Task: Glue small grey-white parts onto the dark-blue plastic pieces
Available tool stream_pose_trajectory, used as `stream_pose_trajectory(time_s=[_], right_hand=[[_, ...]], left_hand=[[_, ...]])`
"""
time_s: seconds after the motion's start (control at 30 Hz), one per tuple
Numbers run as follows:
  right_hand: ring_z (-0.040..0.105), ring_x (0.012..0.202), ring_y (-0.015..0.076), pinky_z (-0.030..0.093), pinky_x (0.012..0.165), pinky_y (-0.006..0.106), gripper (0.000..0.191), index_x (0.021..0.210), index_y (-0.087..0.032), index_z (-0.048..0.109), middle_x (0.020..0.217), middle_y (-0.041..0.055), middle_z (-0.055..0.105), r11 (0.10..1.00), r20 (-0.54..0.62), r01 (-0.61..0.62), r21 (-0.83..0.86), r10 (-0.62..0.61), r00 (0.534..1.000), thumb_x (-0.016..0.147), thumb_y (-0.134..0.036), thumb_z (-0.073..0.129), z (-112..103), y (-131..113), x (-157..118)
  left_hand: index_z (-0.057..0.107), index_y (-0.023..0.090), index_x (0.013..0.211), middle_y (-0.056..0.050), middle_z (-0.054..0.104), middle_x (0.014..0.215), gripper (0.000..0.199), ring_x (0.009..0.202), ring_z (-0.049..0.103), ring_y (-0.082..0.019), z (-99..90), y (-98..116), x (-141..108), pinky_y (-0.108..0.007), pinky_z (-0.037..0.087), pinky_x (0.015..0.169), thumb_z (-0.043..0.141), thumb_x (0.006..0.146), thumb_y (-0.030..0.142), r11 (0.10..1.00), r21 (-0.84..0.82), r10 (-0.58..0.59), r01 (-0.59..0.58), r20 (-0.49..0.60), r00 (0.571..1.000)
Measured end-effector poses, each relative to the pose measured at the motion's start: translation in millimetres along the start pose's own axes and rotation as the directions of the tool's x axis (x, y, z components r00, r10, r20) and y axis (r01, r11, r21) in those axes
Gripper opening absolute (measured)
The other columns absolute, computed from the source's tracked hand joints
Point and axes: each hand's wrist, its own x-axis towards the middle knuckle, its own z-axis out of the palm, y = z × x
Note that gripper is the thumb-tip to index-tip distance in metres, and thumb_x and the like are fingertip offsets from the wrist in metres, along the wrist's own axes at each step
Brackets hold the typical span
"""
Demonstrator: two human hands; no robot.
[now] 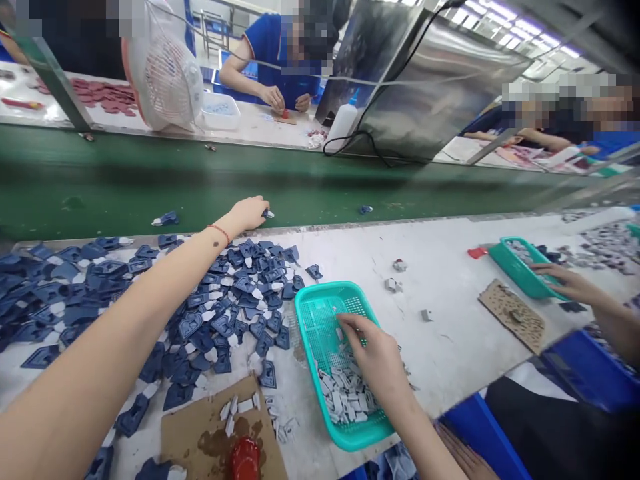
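Observation:
My left hand (pixel 251 212) reaches over the edge of the green belt, its fingers closed on a small dark blue piece with a white tab (pixel 269 214), mostly hidden by the fingers. Below the left forearm spreads a large heap of similar blue pieces (pixel 205 327) with white tabs. Inside a turquoise basket (pixel 313 373), my right hand (pixel 377 353) has thumb and fingers pinched together; whatever is between them is too small to make out. Small grey-white pieces (pixel 347 393) fill the near part of the basket.
A cardboard sheet (pixel 185 430) with a red object (pixel 245 459) and several white pieces lies at the front. Two blue pieces rest on the green belt (pixel 310 180). On the right, a co-worker's hand (pixel 560 280) touches another turquoise basket (pixel 520 270). A fan (pixel 167 73) stands across the belt.

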Motion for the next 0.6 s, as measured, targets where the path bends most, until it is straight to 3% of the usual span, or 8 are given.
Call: stream_pose_trajectory(time_s=[0.13, 0.27, 0.33, 0.43, 0.53, 0.6], right_hand=[[0.068, 0.09, 0.0263, 0.054, 0.079, 0.041, 0.026, 0.103, -0.017, 0.065, 0.1, 0.0114, 0.071, 0.996, 0.017, 0.034, -0.086, -0.033, 0.999, 0.091, -0.032, 0.048, -0.7, -1.1, -9.7], [0.068, 0.082, 0.0262, 0.054, 0.074, 0.039, 0.02, 0.089, -0.017, 0.068, 0.091, 0.0107, 0.072, 0.986, 0.034, 0.065, -0.153, -0.06, 0.998, 0.089, -0.025, 0.049, 2.7, -2.6, -11.6], [0.068, 0.081, 0.026, 0.054, 0.074, 0.039, 0.02, 0.087, -0.017, 0.068, 0.089, 0.0105, 0.072, 0.986, 0.02, 0.076, -0.149, -0.074, 0.997, 0.087, -0.02, 0.049, 4.4, -2.3, -10.6], [0.068, 0.078, 0.0245, 0.054, 0.075, 0.039, 0.022, 0.096, -0.016, 0.069, 0.089, 0.0109, 0.072, 0.989, 0.0, 0.085, -0.122, -0.086, 0.996, 0.088, -0.022, 0.049, 4.8, -6.7, -13.9], [0.068, 0.077, 0.0224, 0.055, 0.075, 0.037, 0.023, 0.1, -0.018, 0.069, 0.091, 0.0096, 0.072, 0.988, -0.087, 0.143, -0.05, -0.147, 0.985, 0.09, -0.031, 0.052, 4.3, -26.8, -29.8], [0.068, 0.079, 0.0211, 0.055, 0.076, 0.035, 0.019, 0.095, -0.02, 0.07, 0.094, 0.0078, 0.071, 0.975, -0.132, 0.217, 0.044, -0.209, 0.969, 0.09, -0.031, 0.055, 5.0, -49.6, -47.6]], left_hand=[[0.066, 0.013, 0.09, -0.013, 0.069, 0.106, 0.015, 0.104, 0.062, -0.028, -6.1, 0.5, -8.6, -0.041, 0.046, 0.093, 0.069, 0.077, 0.019, 0.989, -0.128, -0.081, 0.071, -0.077, 0.994], [0.059, 0.011, 0.102, -0.014, 0.07, 0.107, 0.024, 0.082, 0.069, -0.02, -31.1, 11.4, -47.7, -0.033, 0.055, 0.077, 0.065, 0.08, 0.018, 0.942, -0.321, -0.153, 0.095, -0.161, 0.975], [0.055, 0.011, 0.106, -0.012, 0.072, 0.098, 0.028, 0.07, 0.069, -0.016, -47.1, 23.3, -81.1, -0.03, 0.057, 0.068, 0.066, 0.082, 0.019, 0.855, -0.512, -0.198, 0.081, -0.179, 0.964], [0.057, 0.012, 0.104, -0.004, 0.07, 0.08, 0.034, 0.061, 0.068, -0.013, -68.6, 45.6, -144.3, -0.027, 0.057, 0.061, 0.073, 0.075, 0.015, 0.601, -0.799, -0.268, 0.015, -0.184, 0.946], [0.064, 0.014, 0.103, -0.003, 0.068, 0.085, 0.031, 0.061, 0.069, -0.012, -76.8, 64.8, -212.2, -0.025, 0.059, 0.062, 0.074, 0.073, 0.015, 0.507, -0.862, -0.296, -0.018, -0.193, 0.936], [0.067, 0.015, 0.1, -0.004, 0.068, 0.096, 0.027, 0.066, 0.071, -0.014, -70.4, 72.5, -255.4, -0.024, 0.06, 0.066, 0.074, 0.075, 0.021, 0.463, -0.887, -0.323, -0.002, -0.17, 0.931]])
